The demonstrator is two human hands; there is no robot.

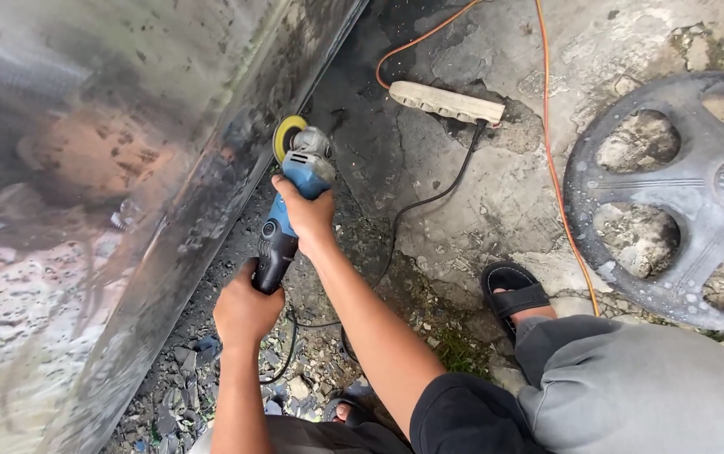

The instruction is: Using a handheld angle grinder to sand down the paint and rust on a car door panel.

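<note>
Partly, both hands [248, 309] hide the grinder [290, 202] body.

You worked in bright, even daylight; soft glare smeared the metal sheet [110, 210] at nine o'clock, its reflections blurred, while the ground stayed sharp.

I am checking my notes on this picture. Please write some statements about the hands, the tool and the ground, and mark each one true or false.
1. Both hands hold the blue angle grinder. True: the left hand grips its dark rear end and the right hand its blue body.
2. The grinder's yellow disc is at the lower edge of the shiny metal sheet. True.
3. The power strip lies on the metal sheet. False: it lies on the concrete ground.
4. The orange cable is wound around the right wrist. False: it runs along the ground.
5. The person is barefoot. False: a black sandal is worn.
</note>
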